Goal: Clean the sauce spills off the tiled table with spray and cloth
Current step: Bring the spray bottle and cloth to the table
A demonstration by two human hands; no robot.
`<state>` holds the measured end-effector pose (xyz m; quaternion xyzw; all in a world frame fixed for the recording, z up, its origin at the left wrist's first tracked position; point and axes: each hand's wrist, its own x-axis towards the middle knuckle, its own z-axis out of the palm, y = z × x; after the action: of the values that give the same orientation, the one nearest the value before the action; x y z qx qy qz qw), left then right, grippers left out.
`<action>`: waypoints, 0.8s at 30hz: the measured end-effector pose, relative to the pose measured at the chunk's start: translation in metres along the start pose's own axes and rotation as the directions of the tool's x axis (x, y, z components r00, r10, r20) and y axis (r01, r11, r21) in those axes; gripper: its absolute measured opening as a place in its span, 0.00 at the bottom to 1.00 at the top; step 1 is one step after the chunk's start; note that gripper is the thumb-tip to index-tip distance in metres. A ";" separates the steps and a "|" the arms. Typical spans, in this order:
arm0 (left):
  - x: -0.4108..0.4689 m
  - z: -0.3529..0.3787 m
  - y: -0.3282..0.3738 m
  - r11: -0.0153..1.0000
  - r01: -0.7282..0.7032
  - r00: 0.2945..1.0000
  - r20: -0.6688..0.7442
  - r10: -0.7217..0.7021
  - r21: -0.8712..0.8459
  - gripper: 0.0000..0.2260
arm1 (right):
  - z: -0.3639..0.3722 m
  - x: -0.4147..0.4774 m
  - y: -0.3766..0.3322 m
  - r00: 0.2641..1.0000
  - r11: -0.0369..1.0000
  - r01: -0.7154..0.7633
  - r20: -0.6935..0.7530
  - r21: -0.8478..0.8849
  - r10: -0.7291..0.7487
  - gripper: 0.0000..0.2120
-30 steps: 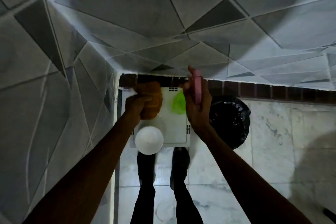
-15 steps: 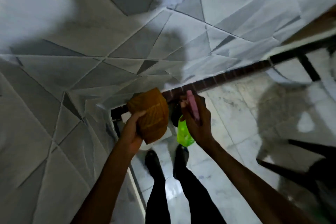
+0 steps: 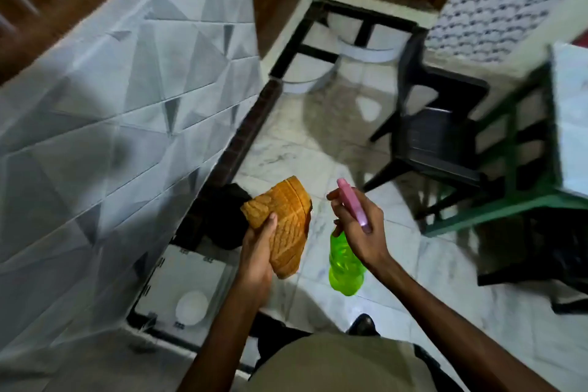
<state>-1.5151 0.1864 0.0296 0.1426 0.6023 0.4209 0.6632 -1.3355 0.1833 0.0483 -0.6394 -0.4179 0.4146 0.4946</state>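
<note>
Left hand [image 3: 257, 251] grips orange cloth [image 3: 284, 226]; right hand [image 3: 359, 226], at 3 o'clock, holds green spray bottle [image 3: 345, 267] above floor [image 3: 429, 264].

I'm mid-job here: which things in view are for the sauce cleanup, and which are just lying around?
For the job:
orange cloth, in the left hand
green spray bottle, in the right hand
tiled table edge, far right

Lying about:
black chair
white bowl on a white stool

I can read no text, label, brand or number anywhere: nothing on the spray bottle [image 3: 345, 267] in my right hand [image 3: 359, 229], nothing on the cloth [image 3: 283, 226] in my left hand [image 3: 257, 251].
</note>
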 end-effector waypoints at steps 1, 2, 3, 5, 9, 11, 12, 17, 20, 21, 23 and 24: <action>-0.004 0.022 -0.007 1.000 0.002 0.999 0.038 -0.002 -0.001 0.06 | -0.022 0.000 0.002 1.000 1.000 -0.007 -0.030 0.006 0.007 0.05; -0.010 0.052 -0.019 1.000 0.002 0.997 0.074 -0.003 0.018 0.05 | -0.054 -0.003 0.005 0.997 1.000 -0.003 -0.074 0.002 0.003 0.04; -0.017 0.076 -0.027 0.999 -0.002 0.995 0.104 -0.002 0.035 0.05 | -0.079 -0.005 0.010 0.995 1.000 -0.002 -0.104 -0.002 0.001 0.04; -0.030 0.132 -0.047 0.998 -0.022 0.987 0.158 0.012 0.061 0.04 | -0.138 -0.007 0.019 0.987 1.000 -0.008 -0.163 0.002 0.008 0.04; -0.050 0.228 -0.085 0.992 -0.035 0.968 0.252 0.003 0.120 0.07 | -0.239 -0.010 0.031 0.967 1.000 -0.014 -0.254 0.023 0.019 0.05; -0.057 0.271 -0.101 0.988 -0.039 0.955 0.295 -0.007 0.149 0.09 | -0.284 -0.006 0.033 0.950 0.999 -0.013 -0.312 0.035 0.023 0.07; -0.062 0.298 -0.111 0.985 -0.044 0.946 0.325 -0.013 0.170 0.09 | -0.311 -0.004 0.031 0.935 0.999 -0.015 -0.353 0.044 0.029 0.07; -0.083 0.411 -0.142 0.966 -0.057 0.886 0.459 -0.069 0.253 0.12 | -0.426 0.009 0.030 0.859 0.998 -0.033 -0.509 0.046 0.051 0.06; -0.080 0.476 -0.156 0.950 -0.073 0.856 0.507 -0.096 0.304 0.15 | -0.491 0.024 0.041 0.779 0.996 -0.054 -0.621 0.076 0.090 0.02; -0.079 0.495 -0.159 0.942 -0.083 0.850 0.516 -0.103 0.324 0.15 | -0.509 0.029 0.046 0.758 0.995 -0.055 -0.645 0.084 0.096 0.02; -0.076 0.543 -0.173 0.928 -0.101 0.833 0.540 -0.118 0.358 0.15 | -0.552 0.037 0.051 0.699 0.988 -0.045 -0.701 0.151 0.139 0.03; -0.075 0.568 -0.180 0.924 -0.108 0.824 0.553 -0.124 0.368 0.14 | -0.571 0.041 0.052 0.676 0.984 -0.040 -0.720 0.175 0.156 0.01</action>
<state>-0.9179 0.2031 0.0877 0.3851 0.4490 0.2305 0.7727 -0.7775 0.0505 0.0875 -0.7355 -0.1198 0.1803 0.6421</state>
